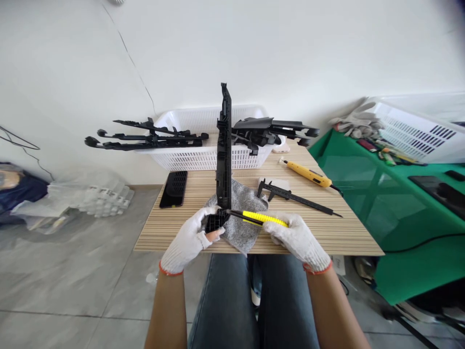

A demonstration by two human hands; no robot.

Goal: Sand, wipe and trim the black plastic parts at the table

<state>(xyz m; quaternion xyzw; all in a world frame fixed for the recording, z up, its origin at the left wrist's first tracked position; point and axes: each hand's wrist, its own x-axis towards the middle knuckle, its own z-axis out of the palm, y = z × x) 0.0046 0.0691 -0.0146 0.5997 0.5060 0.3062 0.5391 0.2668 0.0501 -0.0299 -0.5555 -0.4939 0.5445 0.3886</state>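
Observation:
My left hand [189, 241], in a white knit glove with a bare thumb, grips the wide lower end of a long black plastic trim piece [224, 155]. The piece stands upright over a grey cloth [245, 235] near the table's front edge. Gloved as well, my right hand [297, 238] is closed round a slim black tool with a yellow ribbed grip [263, 218]. The tool's dark tip meets the bend low on the trim piece. Whether it cuts into or only touches the plastic, I cannot tell.
Behind stands a white plastic basket [203, 159] with black trim pieces [156, 138] jutting out. A phone [174, 189], calipers [298, 198] and a yellow corded tool [308, 173] lie on the striped table [160, 237]. A green-covered table [417, 261] is at right.

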